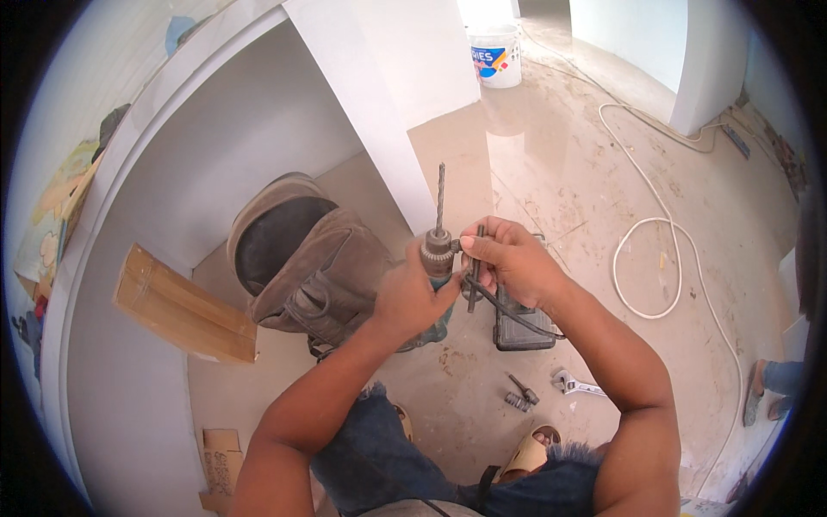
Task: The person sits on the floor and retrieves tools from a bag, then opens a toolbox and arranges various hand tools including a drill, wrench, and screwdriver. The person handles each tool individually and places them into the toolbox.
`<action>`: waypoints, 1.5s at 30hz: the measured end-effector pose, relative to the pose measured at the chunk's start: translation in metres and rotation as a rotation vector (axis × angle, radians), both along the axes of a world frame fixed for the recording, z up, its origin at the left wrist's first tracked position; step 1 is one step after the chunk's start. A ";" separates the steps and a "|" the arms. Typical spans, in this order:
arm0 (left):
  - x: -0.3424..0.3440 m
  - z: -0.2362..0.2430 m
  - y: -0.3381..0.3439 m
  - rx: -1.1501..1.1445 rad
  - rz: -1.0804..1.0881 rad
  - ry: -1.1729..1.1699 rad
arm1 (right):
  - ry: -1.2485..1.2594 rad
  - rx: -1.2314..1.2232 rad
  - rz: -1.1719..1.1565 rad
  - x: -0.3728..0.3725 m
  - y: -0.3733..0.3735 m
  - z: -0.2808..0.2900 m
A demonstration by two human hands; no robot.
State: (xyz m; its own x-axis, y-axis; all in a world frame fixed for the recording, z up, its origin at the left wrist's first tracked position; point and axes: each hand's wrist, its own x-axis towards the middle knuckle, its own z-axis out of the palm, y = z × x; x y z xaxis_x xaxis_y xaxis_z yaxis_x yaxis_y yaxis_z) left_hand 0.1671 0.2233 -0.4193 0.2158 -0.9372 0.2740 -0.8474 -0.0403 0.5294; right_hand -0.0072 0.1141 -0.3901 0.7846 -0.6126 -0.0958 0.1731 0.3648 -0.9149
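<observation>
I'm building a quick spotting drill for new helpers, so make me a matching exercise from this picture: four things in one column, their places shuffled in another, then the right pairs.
Things
1. Drill bit
2. Chuck key
3. Adjustable wrench
4. White bucket

Places
A. On the floor, near the right sandal
B. Held in the right hand
C. On the floor, near the picture's top edge
D. Fixed in the chuck

Right pairs: 1-D, 2-B, 3-A, 4-C.
</observation>
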 end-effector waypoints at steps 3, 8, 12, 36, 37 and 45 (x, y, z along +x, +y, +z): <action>-0.002 -0.004 0.000 0.007 0.044 -0.073 | 0.036 -0.027 -0.092 0.010 0.002 -0.020; -0.005 -0.019 -0.007 0.185 0.122 -0.219 | 0.275 0.120 -0.087 0.014 0.010 -0.034; -0.010 -0.035 -0.010 0.266 0.058 -0.320 | 0.504 0.191 -0.113 0.027 -0.010 -0.060; -0.033 -0.044 -0.041 0.318 0.020 0.278 | 0.389 -0.607 -0.611 0.037 -0.022 -0.095; -0.032 -0.046 -0.040 0.376 0.020 0.296 | 0.425 -0.695 -0.603 0.036 -0.017 -0.093; -0.021 -0.055 -0.018 0.472 -0.223 0.395 | 0.341 -1.480 -0.359 -0.006 -0.039 -0.124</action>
